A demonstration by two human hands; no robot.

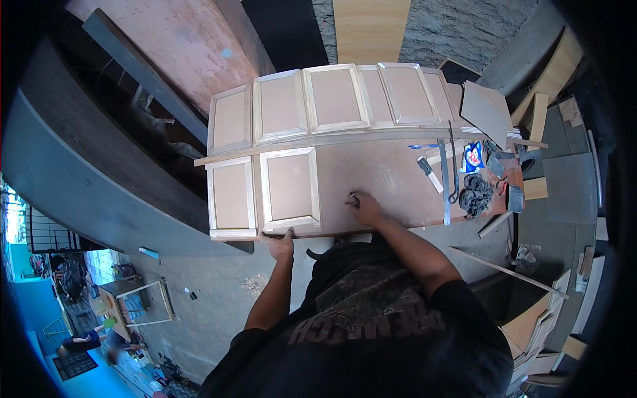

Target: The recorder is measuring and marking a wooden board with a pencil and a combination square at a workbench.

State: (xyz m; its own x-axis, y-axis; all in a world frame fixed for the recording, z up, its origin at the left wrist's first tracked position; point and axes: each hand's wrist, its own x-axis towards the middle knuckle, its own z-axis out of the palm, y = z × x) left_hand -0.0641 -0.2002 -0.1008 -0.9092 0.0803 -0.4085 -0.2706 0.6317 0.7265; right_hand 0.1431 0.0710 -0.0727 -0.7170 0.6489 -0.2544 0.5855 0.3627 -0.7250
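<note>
Gripping tabletop edge with left hand, fingers curled beside framed panel. Pinching small dark object, kind unclear, with right hand mid-board. Probably positioning panel; needing steady alignment with neighbouring panel next.

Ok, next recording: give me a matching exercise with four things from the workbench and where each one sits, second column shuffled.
Things:
1. left hand
2. right hand
3. blue and white packet
4. dark crumpled cloth

Places:
A. flat on the bare board in the middle of the bench
B. on the near edge of the bench, just below a framed panel
C. right end of the bench, just below the packet
D. right end of the bench, beside the long metal ruler

Pairs: 1-B, 2-A, 3-D, 4-C
</note>
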